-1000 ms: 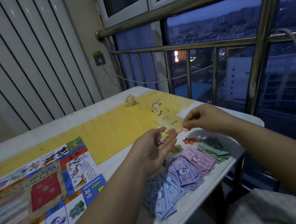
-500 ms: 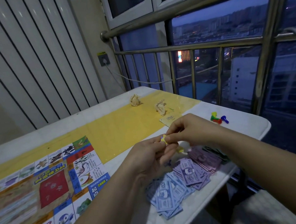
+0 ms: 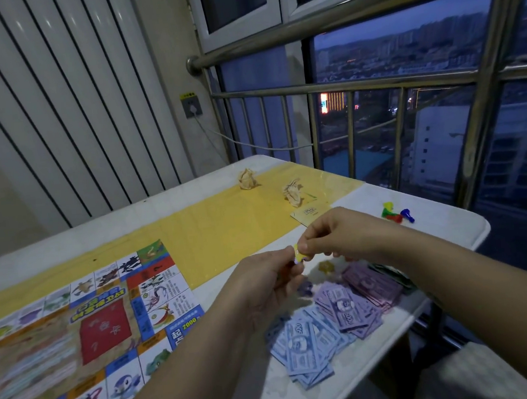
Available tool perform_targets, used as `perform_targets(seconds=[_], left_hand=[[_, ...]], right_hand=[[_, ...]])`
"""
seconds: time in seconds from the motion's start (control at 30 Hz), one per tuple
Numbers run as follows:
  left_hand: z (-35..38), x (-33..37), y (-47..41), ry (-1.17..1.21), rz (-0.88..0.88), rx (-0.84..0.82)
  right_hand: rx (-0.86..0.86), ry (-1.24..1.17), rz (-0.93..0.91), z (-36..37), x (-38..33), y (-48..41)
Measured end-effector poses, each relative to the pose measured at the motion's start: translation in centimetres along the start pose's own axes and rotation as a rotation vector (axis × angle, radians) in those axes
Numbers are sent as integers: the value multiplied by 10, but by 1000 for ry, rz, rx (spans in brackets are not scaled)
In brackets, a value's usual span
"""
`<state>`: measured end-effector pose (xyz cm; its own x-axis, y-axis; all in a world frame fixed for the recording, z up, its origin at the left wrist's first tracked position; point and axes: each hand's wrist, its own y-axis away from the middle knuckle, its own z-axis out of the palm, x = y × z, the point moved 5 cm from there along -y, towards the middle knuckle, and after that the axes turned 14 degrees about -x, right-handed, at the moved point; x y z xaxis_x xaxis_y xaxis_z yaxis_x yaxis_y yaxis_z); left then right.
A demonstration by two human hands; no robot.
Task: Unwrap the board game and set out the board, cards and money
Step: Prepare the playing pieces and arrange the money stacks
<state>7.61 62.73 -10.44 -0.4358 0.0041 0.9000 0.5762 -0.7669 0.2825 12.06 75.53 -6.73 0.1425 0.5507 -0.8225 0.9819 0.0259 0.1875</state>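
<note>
Pinching tiny yellow token [image 3: 299, 253] w/ left hand [image 3: 265, 284] & right hand [image 3: 340, 237]: prob. light, stiff, slippery; hold by edges.

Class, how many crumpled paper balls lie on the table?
2. One paper ball lies on the yellow strip near the far edge; the other ball sits right of it, behind the tan card. The left hand and right hand may hide more.

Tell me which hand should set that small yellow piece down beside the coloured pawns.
Right, probably. The left hand and right hand both pinch the small yellow piece, but the coloured pawns lie on the table past the right hand; the left would have to reach across it.
</note>
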Motion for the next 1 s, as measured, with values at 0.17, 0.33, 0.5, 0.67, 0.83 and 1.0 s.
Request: perform_targets(seconds=[0.17,0.33,0.5,0.67,0.83,1.0], left_hand=[[-15,11,1,-381,29,83],[-14,22,-7,-997,34,98],[-7,24,-24,-1299,9,137],[-21,26,-13,-348,-47,84],[-14,23,14,385,-113,-185],[-18,17,32,239,-58,-210]], right_hand=[[63,-65,9,-9,7,0],[79,247,133,-11,19,-3],[213,567,204,-11,18,-5],[229,380,-43,-4,-6,1],[184,213,-177,13,-24,0],[80,70,-207,29,-36,0]])
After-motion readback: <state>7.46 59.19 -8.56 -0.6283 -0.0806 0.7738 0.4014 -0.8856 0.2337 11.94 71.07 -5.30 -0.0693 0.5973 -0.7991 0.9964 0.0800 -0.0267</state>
